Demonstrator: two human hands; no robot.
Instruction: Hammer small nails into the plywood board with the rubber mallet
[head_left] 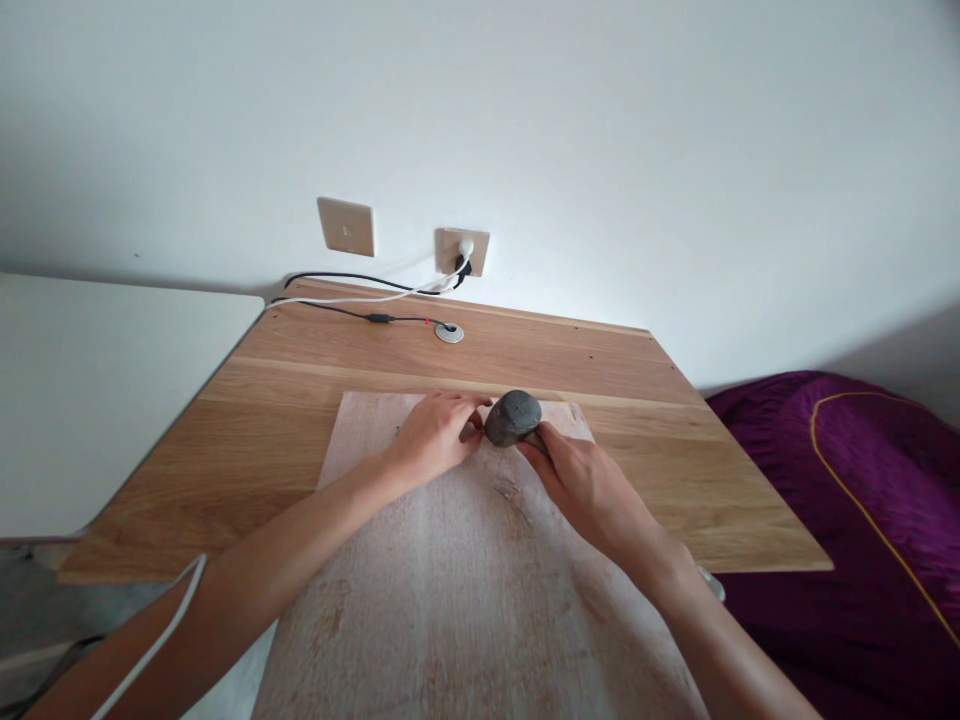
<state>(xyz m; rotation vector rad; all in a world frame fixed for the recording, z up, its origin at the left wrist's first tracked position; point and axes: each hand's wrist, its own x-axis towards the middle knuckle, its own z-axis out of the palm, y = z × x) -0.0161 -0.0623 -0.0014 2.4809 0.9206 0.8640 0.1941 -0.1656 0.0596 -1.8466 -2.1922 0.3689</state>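
Note:
My right hand (577, 470) is wrapped round the handle of a mallet (513, 418) with a rounded dark grey head, probably rubber. The head is over the far part of a pale wooden board (442, 600). Just left of it, my left hand (439, 435) rests low at the board with its fingers curled towards the mallet head. Its fingertips are partly hidden, so whatever they may pinch cannot be made out. The board lies on a wooden desk (667, 480) and reaches towards me past the near edge.
Black and white cables (337, 298) run along the desk's back to a wall socket (450, 245). A round cable grommet (449, 333) sits in the desktop. To the left stands a white tabletop (112, 400); purple fabric (780, 480) is at the right. A white cord (165, 635) crosses my left forearm.

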